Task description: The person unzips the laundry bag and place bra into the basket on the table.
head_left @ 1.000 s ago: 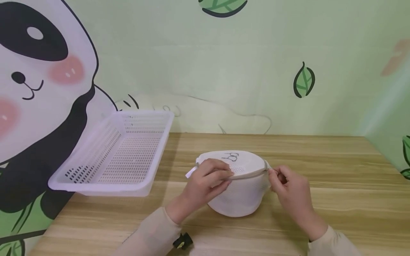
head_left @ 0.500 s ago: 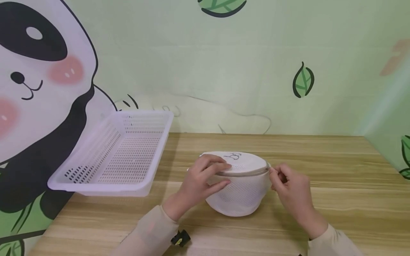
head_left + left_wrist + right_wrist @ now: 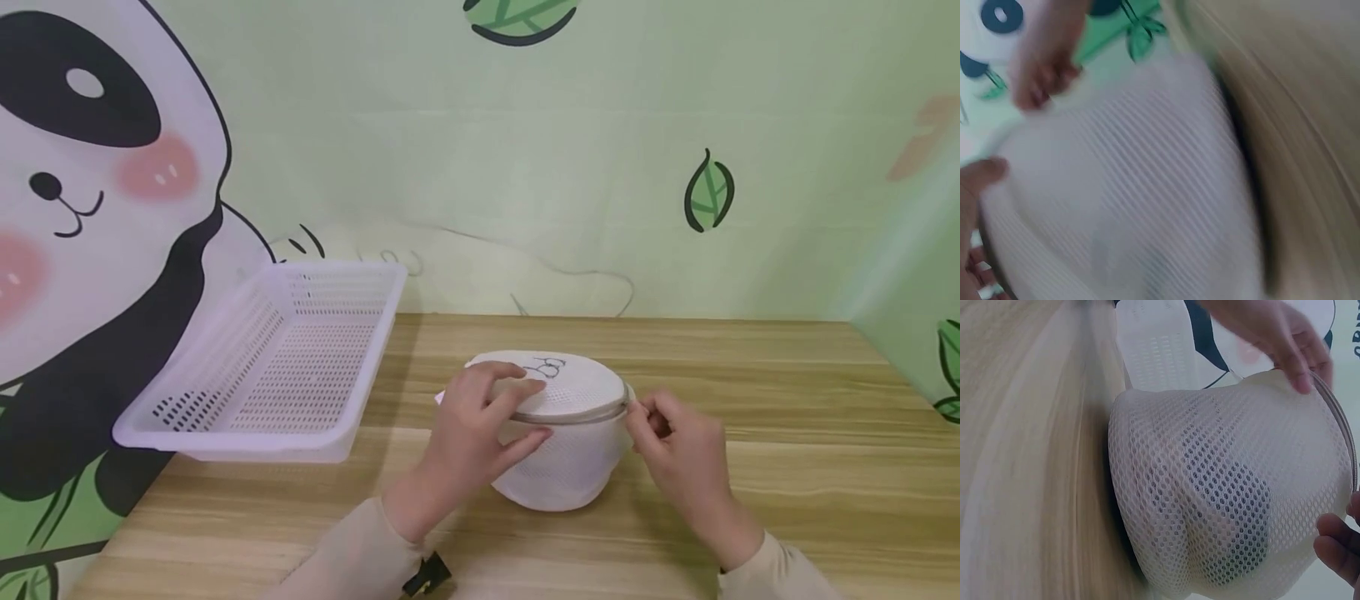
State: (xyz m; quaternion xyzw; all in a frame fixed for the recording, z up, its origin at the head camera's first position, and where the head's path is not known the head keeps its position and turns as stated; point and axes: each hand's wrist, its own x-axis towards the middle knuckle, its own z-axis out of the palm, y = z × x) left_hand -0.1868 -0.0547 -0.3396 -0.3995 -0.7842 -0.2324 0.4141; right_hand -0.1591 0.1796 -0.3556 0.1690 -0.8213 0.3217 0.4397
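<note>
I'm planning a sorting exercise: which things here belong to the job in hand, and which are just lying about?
Job in hand:
White mesh bag
Zip round its top
Left hand, at the bag's rim
Right hand, at the zip

Apparently just lying about or background:
White plastic basket, untouched
Panda backdrop

I see a decorated room, kind unclear: panda-and-leaf backdrop (image 3: 585, 150) beyond the fingers (image 3: 519, 394), wood-grain table (image 3: 840, 467) beneath them.

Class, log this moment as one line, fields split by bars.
left hand: spread on bag | right hand: pinching at zipper | bag: on table, dark shape showing inside | basket: left of bag
</note>
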